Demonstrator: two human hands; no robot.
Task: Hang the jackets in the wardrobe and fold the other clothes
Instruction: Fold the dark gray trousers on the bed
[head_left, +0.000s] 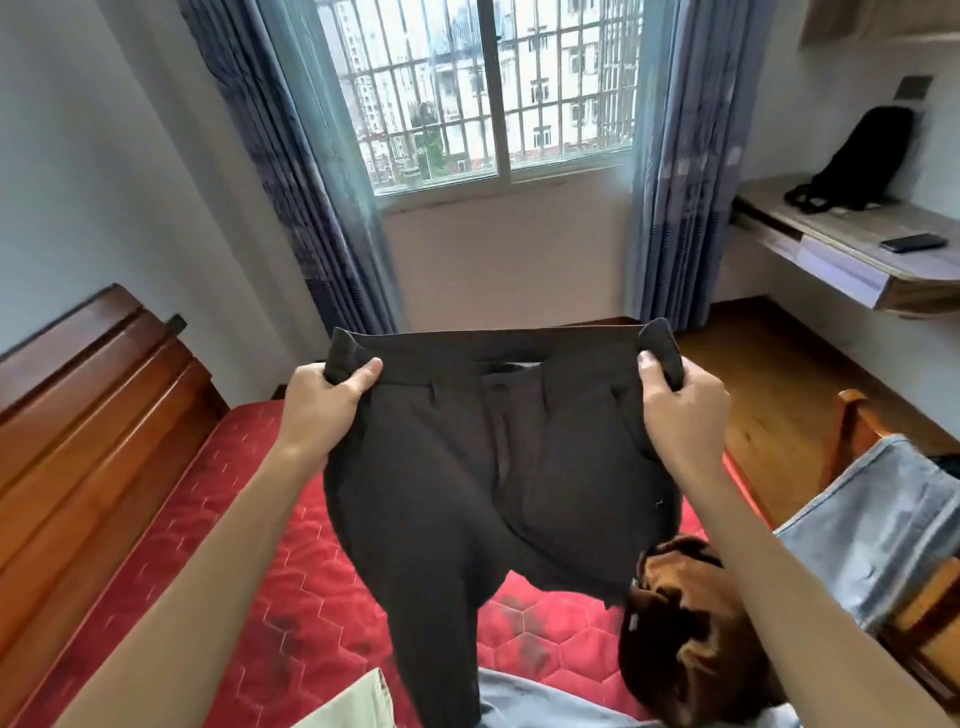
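A pair of dark brown trousers (493, 467) hangs spread out in the air above the red mattress (249, 597). My left hand (322, 410) grips the left end of the waistband. My right hand (680, 410) grips the right end, so the waistband is stretched flat between them. The legs hang down toward the bed. A crumpled brown garment (680, 634) lies on the mattress under my right forearm. A light blue garment (545, 701) and a pale beige one (353, 706) lie at the near edge.
A wooden headboard (88, 415) runs along the left. A wooden chair with pale denim (883, 530) draped on it stands at the right. Beyond are a wall desk (857, 249) with a black backpack (862, 156) and a phone (912, 242), and a barred window (483, 88) with blue curtains.
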